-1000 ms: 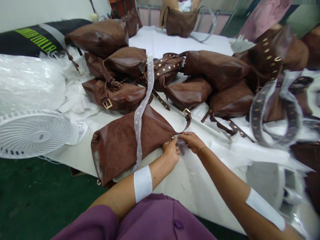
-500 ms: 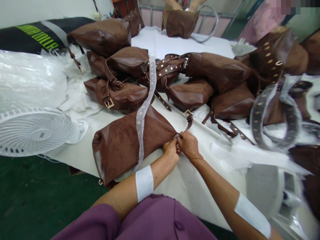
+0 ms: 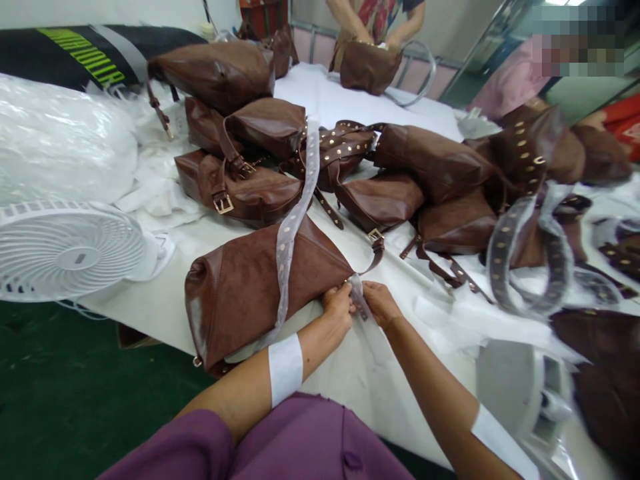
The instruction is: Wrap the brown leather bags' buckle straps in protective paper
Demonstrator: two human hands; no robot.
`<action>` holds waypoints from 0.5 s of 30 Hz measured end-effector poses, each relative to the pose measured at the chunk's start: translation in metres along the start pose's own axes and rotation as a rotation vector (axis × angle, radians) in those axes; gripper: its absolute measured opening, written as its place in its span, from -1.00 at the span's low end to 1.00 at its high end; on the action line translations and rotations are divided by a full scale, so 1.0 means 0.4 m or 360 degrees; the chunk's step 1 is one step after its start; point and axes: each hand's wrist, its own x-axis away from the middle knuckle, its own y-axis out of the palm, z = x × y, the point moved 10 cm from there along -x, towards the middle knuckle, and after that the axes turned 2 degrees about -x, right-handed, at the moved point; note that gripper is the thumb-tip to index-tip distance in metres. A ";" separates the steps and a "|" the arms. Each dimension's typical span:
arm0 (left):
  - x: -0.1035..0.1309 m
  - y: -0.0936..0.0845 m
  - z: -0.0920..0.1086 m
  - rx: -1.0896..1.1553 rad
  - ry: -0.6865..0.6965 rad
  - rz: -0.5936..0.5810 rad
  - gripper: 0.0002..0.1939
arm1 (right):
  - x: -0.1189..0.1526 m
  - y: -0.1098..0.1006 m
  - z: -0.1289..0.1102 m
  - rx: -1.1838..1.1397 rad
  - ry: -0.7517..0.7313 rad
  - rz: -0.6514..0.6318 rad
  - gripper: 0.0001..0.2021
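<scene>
A brown suede-look handbag (image 3: 245,280) with smooth leather-like corners lies on its side in front of me. A studded strap (image 3: 287,240) in a clear plastic sleeve runs across it. My left hand (image 3: 340,307) is closed at the bag's right corner, gripping the strap end there; its fingers are partly hidden. A short plastic-wrapped strap end (image 3: 359,301) with holes hangs between my hands. On its right side, my right hand (image 3: 381,303) pinches the edge of the plastic sleeve. The buckled strap (image 3: 376,252) rises from the same corner, just beyond my hands.
Several brown bags (image 3: 370,200) are piled across the table. A white fan (image 3: 75,250) stands at left beside bulky clear plastic (image 3: 60,147). A grey-white device (image 3: 510,380) sits near right. Across the table a co-worker's hands (image 3: 360,30) work in another bag (image 3: 367,67).
My right hand has moved slightly away from my left, and the plastic-wrapped strap end now shows between them. The bag has stayed in place. The camera view has tilted up a little.
</scene>
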 end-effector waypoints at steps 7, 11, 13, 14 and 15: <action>0.010 0.005 0.012 -0.0003 0.0003 -0.0072 -0.76 | -0.013 0.036 0.000 0.0085 -0.0030 -0.0088 -0.62; 0.003 -0.007 0.006 -0.0009 0.0014 -0.0103 -0.77 | -0.008 0.024 -0.020 0.0279 -0.0163 -0.0050 -0.65; 0.001 -0.019 0.002 -0.0021 0.0007 -0.0081 -0.81 | 0.001 0.015 -0.052 0.0553 -0.0370 0.0058 -0.69; 0.001 -0.025 -0.001 -0.0030 -0.0004 -0.0063 -0.82 | 0.010 0.016 -0.074 0.0749 -0.0509 0.0124 -0.71; 0.001 -0.030 -0.003 -0.0042 -0.0014 -0.0045 -0.79 | 0.022 0.021 -0.098 0.0969 -0.0662 0.0192 -0.74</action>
